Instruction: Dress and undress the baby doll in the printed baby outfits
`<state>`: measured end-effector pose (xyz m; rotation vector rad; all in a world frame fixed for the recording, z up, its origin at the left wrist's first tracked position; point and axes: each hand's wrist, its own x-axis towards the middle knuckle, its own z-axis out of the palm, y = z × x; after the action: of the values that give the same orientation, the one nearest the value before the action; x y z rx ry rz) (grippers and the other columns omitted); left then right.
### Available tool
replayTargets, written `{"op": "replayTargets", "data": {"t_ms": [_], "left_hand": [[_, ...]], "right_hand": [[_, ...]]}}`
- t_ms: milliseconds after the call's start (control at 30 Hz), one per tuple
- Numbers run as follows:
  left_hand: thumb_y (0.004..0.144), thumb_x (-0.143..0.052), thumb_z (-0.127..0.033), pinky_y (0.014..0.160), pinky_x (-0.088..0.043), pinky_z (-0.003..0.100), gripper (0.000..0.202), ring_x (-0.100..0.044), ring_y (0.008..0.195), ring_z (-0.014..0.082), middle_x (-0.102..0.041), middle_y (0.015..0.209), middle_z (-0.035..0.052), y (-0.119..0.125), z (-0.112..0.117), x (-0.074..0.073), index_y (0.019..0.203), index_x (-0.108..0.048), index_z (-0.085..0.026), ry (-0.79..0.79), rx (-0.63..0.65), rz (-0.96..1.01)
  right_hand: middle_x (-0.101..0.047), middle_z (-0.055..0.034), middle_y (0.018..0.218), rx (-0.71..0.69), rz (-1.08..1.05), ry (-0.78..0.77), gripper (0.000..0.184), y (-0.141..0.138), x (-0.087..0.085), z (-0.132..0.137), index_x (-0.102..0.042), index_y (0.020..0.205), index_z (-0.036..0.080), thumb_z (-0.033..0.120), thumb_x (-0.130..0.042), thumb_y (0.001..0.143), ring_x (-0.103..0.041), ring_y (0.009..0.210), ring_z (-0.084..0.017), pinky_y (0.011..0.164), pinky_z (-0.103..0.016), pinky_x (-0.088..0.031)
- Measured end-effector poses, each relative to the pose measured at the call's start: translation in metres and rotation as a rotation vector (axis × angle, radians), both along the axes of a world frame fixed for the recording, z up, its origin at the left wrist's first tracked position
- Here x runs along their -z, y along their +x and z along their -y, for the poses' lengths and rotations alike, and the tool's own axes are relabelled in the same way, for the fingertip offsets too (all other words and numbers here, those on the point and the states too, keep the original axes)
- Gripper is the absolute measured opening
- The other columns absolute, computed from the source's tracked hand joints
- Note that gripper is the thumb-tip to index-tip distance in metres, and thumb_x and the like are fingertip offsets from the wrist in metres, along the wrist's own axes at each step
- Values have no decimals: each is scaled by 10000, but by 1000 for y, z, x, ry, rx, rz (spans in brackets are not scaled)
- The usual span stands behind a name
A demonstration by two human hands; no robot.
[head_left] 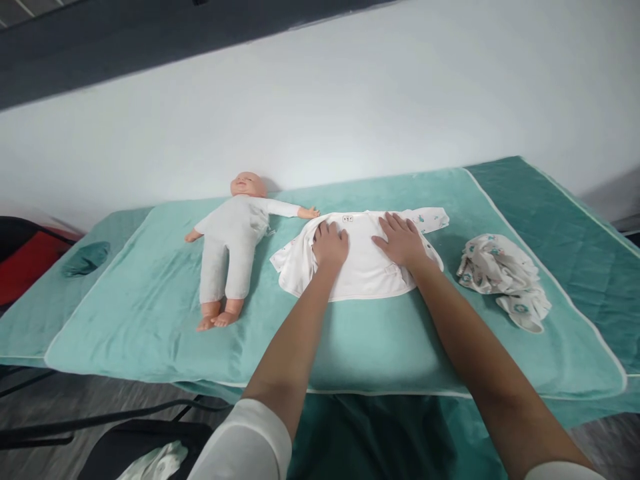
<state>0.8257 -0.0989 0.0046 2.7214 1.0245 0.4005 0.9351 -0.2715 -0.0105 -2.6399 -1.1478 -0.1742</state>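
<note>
A small white baby shirt (367,277) lies spread on the green mat, inner side up, with a label at its neckline and printed sleeves out to both sides. My left hand (331,245) rests on its left part, fingers apart and slightly bent against the cloth. Flat on the right part lies my right hand (401,241), fingers spread. Neither hand visibly grips the fabric. To the left, a baby doll (233,237) in a white cloth body lies on its back, one arm reaching toward the shirt's neckline.
A crumpled printed baby garment (503,277) sits on the mat (150,300) at the right. The mat covers a green padded table (565,220) against a white wall. Below left is a black chair (145,440) with printed cloth on it. Something red (30,263) stands at far left.
</note>
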Motion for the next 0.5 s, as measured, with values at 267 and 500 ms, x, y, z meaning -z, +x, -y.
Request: {"op": "replayTargets", "data": {"t_ms": [267, 500], "left_hand": [[984, -443, -214, 1179, -406, 466, 312, -568, 1332, 264, -671, 1360, 108, -10, 0, 2, 1183, -683, -192, -125, 220, 274], [982, -473, -215, 1077, -507, 368, 282, -673, 1179, 192, -738, 1228, 61, -88, 6, 2, 1160, -692, -223, -301, 410, 640]], "right_hand": [[-312, -90, 1658, 24, 10, -52, 648, 0, -3, 0, -413, 1562, 182, 537, -334, 1025, -282, 1538, -289, 1247, -526, -236], [-335, -82, 1650, 22, 4, -38, 625, 0, -5, 1, -441, 1544, 206, 523, -339, 1016, -293, 1534, -283, 1243, -536, -244]]}}
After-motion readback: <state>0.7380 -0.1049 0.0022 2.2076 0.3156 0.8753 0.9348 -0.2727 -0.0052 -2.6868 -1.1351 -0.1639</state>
